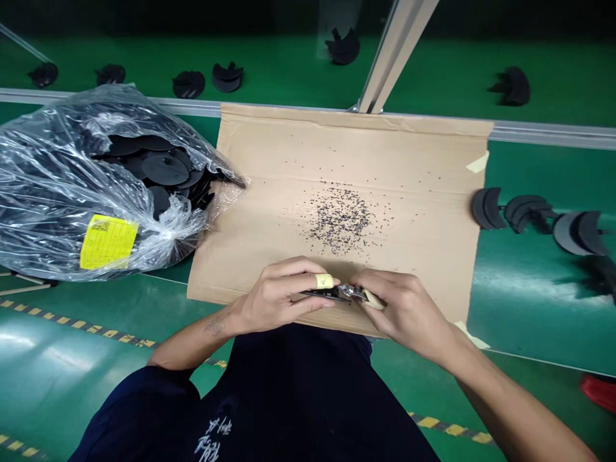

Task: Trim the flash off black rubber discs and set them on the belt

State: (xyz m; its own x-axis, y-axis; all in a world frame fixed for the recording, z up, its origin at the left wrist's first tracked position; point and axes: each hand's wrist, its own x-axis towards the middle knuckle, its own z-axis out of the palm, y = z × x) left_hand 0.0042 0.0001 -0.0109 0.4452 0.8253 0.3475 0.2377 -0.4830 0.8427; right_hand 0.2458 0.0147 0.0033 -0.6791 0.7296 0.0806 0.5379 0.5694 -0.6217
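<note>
My left hand (289, 290) is closed on a thin black plastic part (327, 296), pinched between fingers and thumb; yellow tape wraps one finger. In my right hand (399, 298) is a small pair of cutting pliers (353, 290), its metal jaws touching the edge of the black part. Most of the tool's handles are hidden by the fingers. Both hands are above the near edge of a cardboard sheet (409, 154). Just beyond them, many tiny black scraps (339, 218) lie scattered on the cardboard.
On the left, a clear plastic bag (43, 173) with a yellow label (109, 242) holds black discs (166, 168). Curved black parts (488, 208) lie on the green table at right, and others (227, 77) behind the metal rail. An upright post (397, 54) rises at the back.
</note>
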